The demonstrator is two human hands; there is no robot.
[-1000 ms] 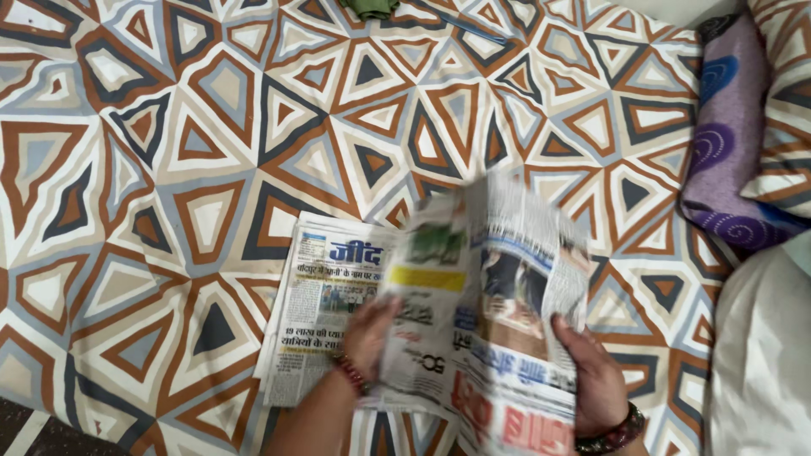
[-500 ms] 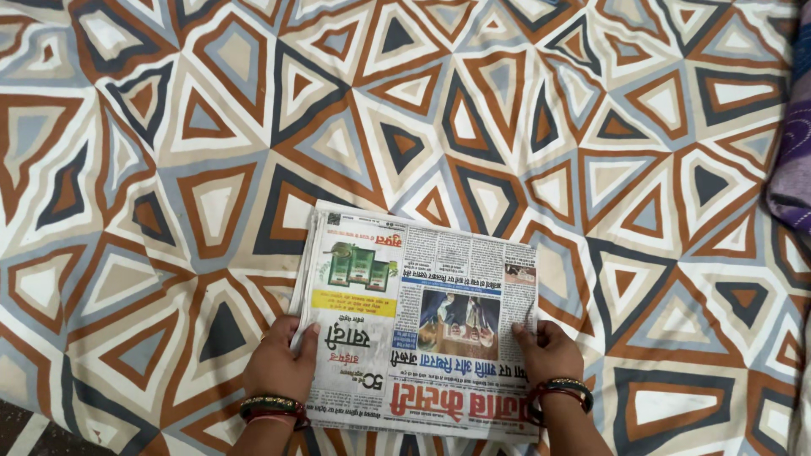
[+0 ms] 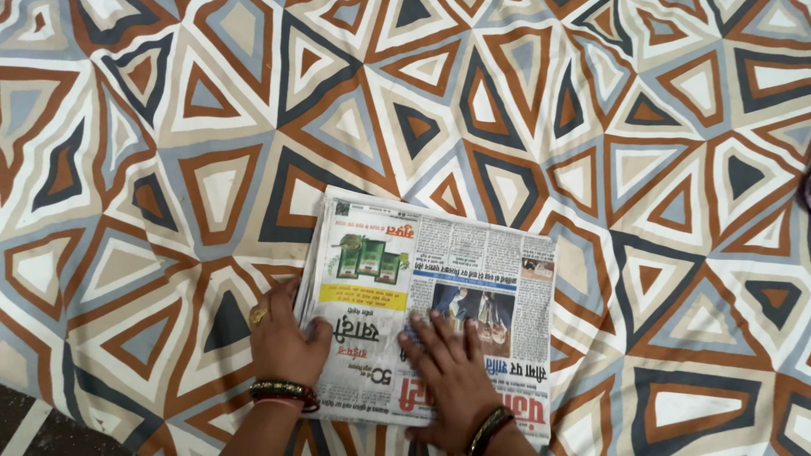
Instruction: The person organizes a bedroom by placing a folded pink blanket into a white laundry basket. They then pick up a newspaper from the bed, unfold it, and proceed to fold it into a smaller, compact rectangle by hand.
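The folded newspaper (image 3: 431,304) lies flat on the patterned bedsheet (image 3: 169,169), its edges already lined up. The left hand (image 3: 283,342) rests on its near left edge, and the right hand (image 3: 448,371) presses the middle with fingers (image 3: 439,333) spread, grasping nothing. Only smoothing seems left.

A second ago I had the newspaper (image 3: 431,308) half lifted, mid-fold. It has since come down flat on the bedsheet (image 3: 211,127), and my right hand (image 3: 452,376) has slid from its edge onto its middle, while my left hand (image 3: 283,342) presses its left edge.
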